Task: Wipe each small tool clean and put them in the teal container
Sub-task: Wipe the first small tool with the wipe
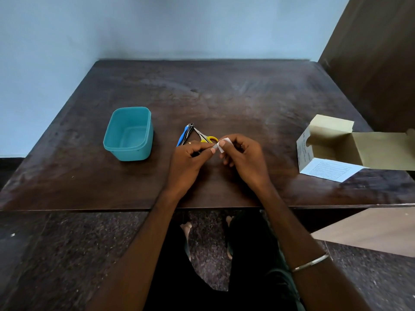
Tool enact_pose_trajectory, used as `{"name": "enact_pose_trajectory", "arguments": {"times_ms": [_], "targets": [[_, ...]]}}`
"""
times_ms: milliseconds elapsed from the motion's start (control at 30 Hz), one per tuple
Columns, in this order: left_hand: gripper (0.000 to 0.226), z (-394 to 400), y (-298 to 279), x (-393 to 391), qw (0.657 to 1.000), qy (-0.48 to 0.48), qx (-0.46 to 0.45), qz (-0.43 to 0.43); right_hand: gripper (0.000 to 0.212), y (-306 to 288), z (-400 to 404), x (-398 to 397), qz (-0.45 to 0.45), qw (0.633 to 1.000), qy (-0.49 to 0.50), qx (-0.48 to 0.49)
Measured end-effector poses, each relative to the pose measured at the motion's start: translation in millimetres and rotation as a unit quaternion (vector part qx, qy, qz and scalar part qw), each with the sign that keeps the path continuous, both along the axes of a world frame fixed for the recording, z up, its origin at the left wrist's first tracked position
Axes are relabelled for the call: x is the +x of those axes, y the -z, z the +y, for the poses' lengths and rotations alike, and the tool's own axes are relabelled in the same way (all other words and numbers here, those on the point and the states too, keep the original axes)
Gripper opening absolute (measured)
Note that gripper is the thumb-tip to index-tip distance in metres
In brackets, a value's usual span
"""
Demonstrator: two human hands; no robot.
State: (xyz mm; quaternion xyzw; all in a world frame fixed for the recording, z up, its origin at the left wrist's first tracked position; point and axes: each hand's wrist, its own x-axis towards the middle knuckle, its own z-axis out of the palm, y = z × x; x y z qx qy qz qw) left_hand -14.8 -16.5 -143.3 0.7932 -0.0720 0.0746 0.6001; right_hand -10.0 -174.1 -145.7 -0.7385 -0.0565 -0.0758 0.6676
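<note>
A teal container point(129, 134) stands open and empty on the left of the dark wooden table point(224, 93). Small tools lie just beyond my hands: a blue-handled tool point(181, 136) beside thin dark metal tools point(190, 131), and little scissors with yellow handles point(207, 138). My left hand point(190, 158) and my right hand point(241, 153) meet over the table's middle. Both pinch a small white wipe packet point(222, 145) between thumbs and forefingers. Whether a tool lies inside my left hand is hidden.
An open cardboard box point(332, 149) with its lid flap thrown back sits at the table's right edge. A brown panel point(377, 52) rises behind it. The table's near edge runs just under my wrists; my legs and the floor show below.
</note>
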Motion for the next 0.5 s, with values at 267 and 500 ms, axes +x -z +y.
{"name": "enact_pose_trajectory", "arguments": {"times_ms": [267,500], "targets": [[0.02,0.0,1.4,-1.0,1.0,0.002,0.015,-0.009,0.015,1.1,1.0,0.8,0.007,1.0,0.002,-0.017],[0.019,-0.6,4.7,-3.2,0.988,-0.05,0.092,-0.116,0.019,-1.1,1.4,0.6,0.011,1.0,0.012,0.0]]}}
